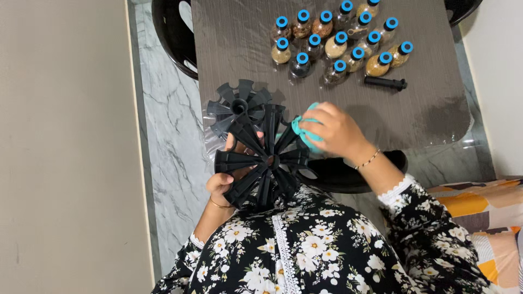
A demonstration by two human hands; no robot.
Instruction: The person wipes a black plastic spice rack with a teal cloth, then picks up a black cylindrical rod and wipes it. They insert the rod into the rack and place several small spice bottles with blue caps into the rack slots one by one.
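Head view: left hand (220,182) clenches the black rack (262,160), right hand (332,130) grasps a teal cloth (299,128) against it; hard wiping could twist it loose.

Bare tabletop (425,109) below bottles (338,41)

The left hand (222,182) holds up a black plastic wheel (264,159) with spokes fanning out from a hub, gripping it from behind. The right hand (333,130) presses a teal cloth (301,128) against the wheel's upper right edge. A second black wheel (238,107) lies flat on the dark table (425,109) just behind the held one. Farther back stand small jars (340,41) with blue caps, filled with brown and dark contents, and a black rod (385,83) lies beside them.
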